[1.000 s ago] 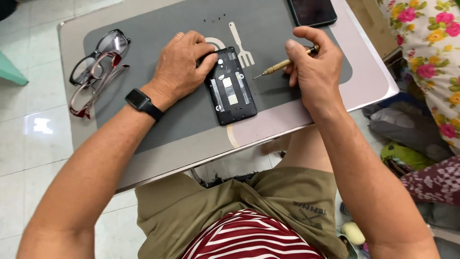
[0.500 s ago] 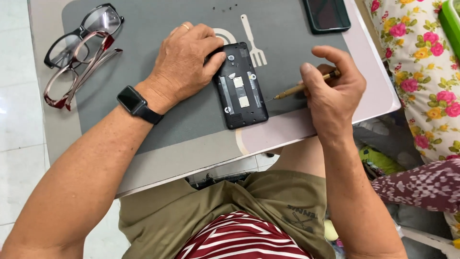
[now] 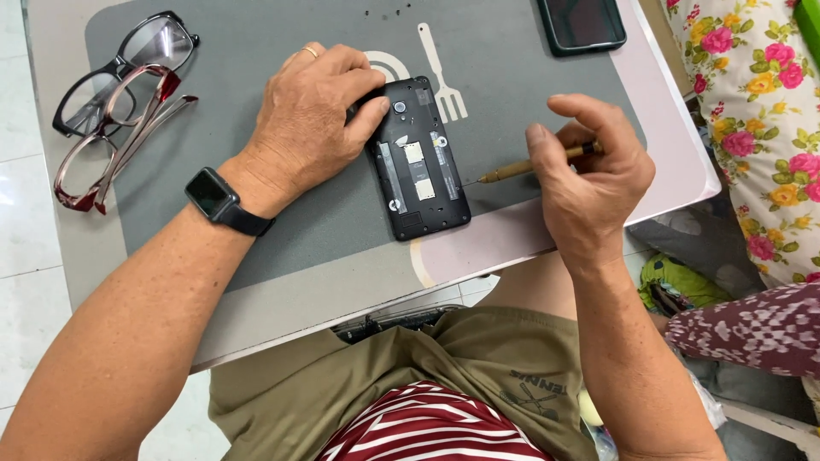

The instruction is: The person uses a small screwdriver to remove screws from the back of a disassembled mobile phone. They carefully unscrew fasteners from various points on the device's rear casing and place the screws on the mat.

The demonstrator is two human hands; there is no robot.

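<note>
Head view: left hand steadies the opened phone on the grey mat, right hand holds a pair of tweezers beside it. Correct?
Not quite. In the head view the right hand holds a slim brass-coloured screwdriver, not tweezers. The rest stands: the left hand steadies the opened phone on the grey mat.

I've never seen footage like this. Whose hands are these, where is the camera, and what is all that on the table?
There is no machine here: a person wears a camera on the head, so you look down at their own two hands. The left hand, with a ring and a dark wristwatch, rests on an opened phone lying back-side up with its cover off. The right hand holds a slim brass-coloured tool, its tip just beside the phone. They lie on a grey mat over a small table. Two pairs of glasses sit at the left, and another phone at the top.
</note>
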